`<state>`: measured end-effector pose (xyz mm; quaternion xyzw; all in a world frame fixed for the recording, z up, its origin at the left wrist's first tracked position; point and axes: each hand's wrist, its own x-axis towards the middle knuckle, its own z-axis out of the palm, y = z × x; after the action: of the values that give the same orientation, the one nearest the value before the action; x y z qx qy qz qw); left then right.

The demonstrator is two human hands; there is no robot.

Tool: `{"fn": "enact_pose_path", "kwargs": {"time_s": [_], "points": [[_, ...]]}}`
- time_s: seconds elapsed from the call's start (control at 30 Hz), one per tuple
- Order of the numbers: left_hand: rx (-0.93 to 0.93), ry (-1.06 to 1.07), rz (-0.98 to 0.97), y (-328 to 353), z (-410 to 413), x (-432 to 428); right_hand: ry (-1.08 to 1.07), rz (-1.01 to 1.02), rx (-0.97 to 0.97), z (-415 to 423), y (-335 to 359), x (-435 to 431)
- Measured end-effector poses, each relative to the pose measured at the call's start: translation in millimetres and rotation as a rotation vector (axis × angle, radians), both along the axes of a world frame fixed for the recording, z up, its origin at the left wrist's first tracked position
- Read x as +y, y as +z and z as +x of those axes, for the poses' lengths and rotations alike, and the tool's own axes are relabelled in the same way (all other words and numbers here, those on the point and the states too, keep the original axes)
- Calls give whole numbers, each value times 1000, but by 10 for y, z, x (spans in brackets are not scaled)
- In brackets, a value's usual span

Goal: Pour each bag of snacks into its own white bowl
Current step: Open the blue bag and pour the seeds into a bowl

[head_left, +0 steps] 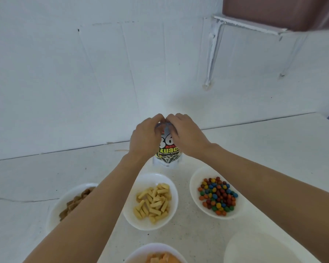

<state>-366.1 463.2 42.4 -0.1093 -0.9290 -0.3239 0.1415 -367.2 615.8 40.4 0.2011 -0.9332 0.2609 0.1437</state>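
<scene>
Head view: our left hand (146, 138) and right hand (186, 137) meet at the top edge of the sunflower seed bag (168, 154). The fingers of both are curled in and pinch the top seam from either side, knuckles almost touching. Our hands cover the seam, so we cannot tell whether it is sealed or already torn. The bag stands upright on the white table (273, 149), close to the wall and just behind the bowls.

We judge the bag to be light, thin, glossy film: soft, crinkly and a little slippery, with loose seeds that shift inside. A tight pinch right at the seam suits tearing. For pouring we would hold it lower, around the sides, so the mouth does not flop and scatter seeds.

Nearer to us, the middle bowl (150, 179) holds yellow sticks and the bowl to its right (195, 185) holds coloured coated candies. The left bowl (65, 198), partly behind our forearm, holds brown pieces. At the bottom edge a bowl (141, 250) holds orange snacks, and beside it the empty bowl (254, 249) looks like this bag's destination.
</scene>
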Motion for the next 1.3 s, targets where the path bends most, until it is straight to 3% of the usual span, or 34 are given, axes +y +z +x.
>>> {"fn": "enact_pose_path", "kwargs": {"time_s": [0.37,0.53,0.77,1.07,1.3], "points": [[225,189,12,727,896,-1589,273,-192,194,502,637,-1535],[236,328,-63,801,1536,-2518,393,-298,102,894,715,-2454],[92,470,-45,482,2426,-3503,561,-241,-55,1472,386,-3526],[-134,508,9,-39,3099,-3983,685,-70,-143,1932,-110,-3982],[-311,543,380,-166,3267,-4110,679,-211,-421,1974,-155,-4031]]}}
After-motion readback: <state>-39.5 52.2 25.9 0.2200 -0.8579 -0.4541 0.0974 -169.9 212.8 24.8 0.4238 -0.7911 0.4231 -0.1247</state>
